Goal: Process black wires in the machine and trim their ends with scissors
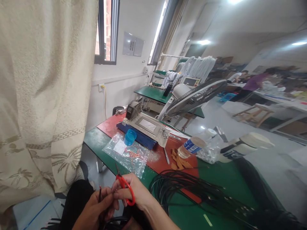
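Observation:
My left hand [102, 204] is closed around a black cable [100, 194], whose end sticks up past my fingers with a bit of reddish wire at the tip. Red-handled scissors [130, 195] are held in my right hand [136, 187], their dark blades pointing up and away. The fingertips of both hands meet in front of my lap; any small thing pinched between them is too hidden to make out. More black cable [115, 222] lies below my hands.
On the green and red table lie a clear plastic bag [124, 156] with small orange-red pieces, a blue cup [129, 137], a hot-plate-like device [146, 126], a bottle [192, 146] and a large black cable bundle [182, 183]. A fan [196, 97] stands behind. People work far right.

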Action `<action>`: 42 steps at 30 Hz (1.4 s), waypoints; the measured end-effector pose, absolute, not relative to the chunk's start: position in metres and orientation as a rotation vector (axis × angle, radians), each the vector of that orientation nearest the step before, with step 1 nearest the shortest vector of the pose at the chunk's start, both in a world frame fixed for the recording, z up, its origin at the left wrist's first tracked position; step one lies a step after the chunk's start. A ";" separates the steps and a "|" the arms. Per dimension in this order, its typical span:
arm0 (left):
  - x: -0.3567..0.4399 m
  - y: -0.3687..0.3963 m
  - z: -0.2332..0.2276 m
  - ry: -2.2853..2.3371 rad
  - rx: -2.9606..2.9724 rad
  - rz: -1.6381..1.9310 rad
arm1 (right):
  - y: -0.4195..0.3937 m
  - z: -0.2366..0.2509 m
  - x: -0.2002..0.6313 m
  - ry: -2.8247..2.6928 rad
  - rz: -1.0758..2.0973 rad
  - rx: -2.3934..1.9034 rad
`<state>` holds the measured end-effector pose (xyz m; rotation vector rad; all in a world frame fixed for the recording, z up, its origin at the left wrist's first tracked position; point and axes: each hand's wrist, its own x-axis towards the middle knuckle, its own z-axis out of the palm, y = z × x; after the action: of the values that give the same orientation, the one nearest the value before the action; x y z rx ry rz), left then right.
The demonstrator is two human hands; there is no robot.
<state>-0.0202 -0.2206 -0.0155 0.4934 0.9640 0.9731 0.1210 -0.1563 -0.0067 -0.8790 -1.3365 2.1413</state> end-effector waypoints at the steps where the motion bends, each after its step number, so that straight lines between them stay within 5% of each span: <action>1: -0.020 -0.221 -0.017 0.947 0.484 0.979 | -0.157 -0.007 0.121 -1.321 2.119 -0.892; 13: -0.018 -0.215 -0.012 1.144 0.382 1.119 | -0.166 -0.022 0.120 -1.088 1.774 -1.046; 27: -0.012 -0.211 -0.014 1.316 0.736 1.084 | -0.169 -0.017 0.115 -1.089 1.881 -0.972; 35: -0.010 -0.188 -0.022 1.390 0.649 1.168 | -0.169 -0.004 0.151 -1.914 1.227 -1.233; 42: 0.004 -0.169 -0.021 1.362 0.700 1.145 | -0.167 -0.007 0.161 -2.055 1.170 -1.375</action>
<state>0.0041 -0.1691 -0.0210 0.6996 1.3618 1.1450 0.1607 -0.1672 -0.0075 -1.3751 -2.0552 1.1705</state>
